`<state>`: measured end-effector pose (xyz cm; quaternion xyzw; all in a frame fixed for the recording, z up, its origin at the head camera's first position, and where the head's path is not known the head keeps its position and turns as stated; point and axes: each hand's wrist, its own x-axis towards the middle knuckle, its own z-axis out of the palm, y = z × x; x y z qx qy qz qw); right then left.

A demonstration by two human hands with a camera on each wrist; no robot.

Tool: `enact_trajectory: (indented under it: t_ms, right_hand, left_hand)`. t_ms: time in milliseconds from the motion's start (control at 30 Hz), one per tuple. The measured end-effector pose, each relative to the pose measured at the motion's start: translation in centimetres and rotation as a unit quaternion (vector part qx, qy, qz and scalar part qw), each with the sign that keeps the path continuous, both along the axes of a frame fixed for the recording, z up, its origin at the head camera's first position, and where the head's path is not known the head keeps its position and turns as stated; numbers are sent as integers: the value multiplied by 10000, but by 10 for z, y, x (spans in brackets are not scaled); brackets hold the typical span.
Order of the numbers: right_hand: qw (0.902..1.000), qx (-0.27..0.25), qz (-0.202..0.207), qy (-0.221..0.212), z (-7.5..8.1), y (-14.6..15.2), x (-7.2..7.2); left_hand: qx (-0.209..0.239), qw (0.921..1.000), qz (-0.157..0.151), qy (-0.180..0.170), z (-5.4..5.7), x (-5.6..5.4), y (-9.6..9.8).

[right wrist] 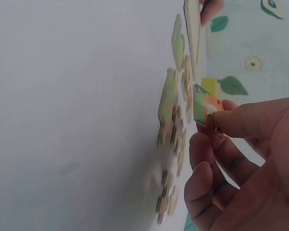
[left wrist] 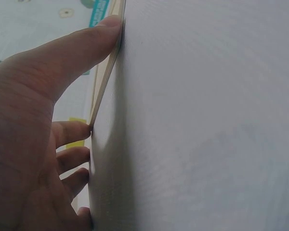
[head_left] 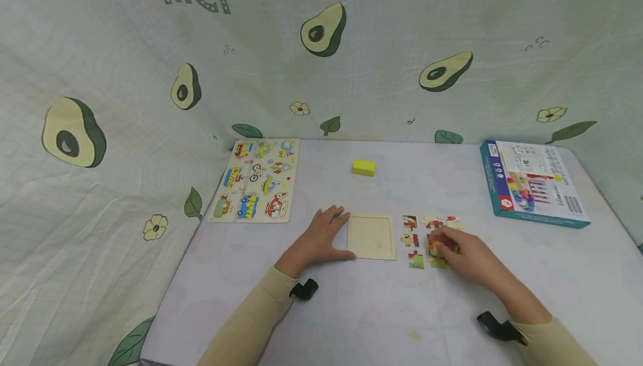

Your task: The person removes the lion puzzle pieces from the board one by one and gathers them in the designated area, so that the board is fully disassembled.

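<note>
A square wooden puzzle tray [head_left: 372, 237] with a raised rim lies on the table, bare inside. My left hand [head_left: 324, 239] is at its left side, with fingers spread; in the left wrist view the thumb [left wrist: 103, 36] and fingertips touch the tray's edge. Between thumb and fingers my right hand [head_left: 464, 254] pinches a jigsaw piece [right wrist: 202, 103] printed in green and orange, lifted off the table. Beneath and beside it lie several loose jigsaw pieces [head_left: 416, 260], grouped to the right of the tray. Some are partly hidden by the right hand.
A wooden board with vehicle pictures [head_left: 256, 182] lies at the back left. Behind the tray sits a yellow block [head_left: 364, 167]. A flat blue-edged box [head_left: 540, 182] is at the back right. A cloth with avocado prints [head_left: 382, 104] hangs behind the table.
</note>
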<state>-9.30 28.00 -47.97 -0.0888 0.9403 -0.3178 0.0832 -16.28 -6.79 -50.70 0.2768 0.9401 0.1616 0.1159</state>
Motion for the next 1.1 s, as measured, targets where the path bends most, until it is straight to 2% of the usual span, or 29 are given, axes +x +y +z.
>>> enact_trajectory:
  t_ms: [433,800,933,1100]
  right_hand:
    - [9992,256,-282,-152,-6,33,11]
    - [9979,289,-171,-548,-13,47,15]
    - [9986,255,-108,-445,-15,49,16]
    - [9997,201,-14,-116,-19,50,17]
  left_hand:
    - [26,10000,25,31,-3,-1,-1]
    - [15,10000,36,38,-5,-1,-1]
    - [-18,10000,38,34,-5,-1,0]
    - [-17,10000,40,39,-5,-1,0]
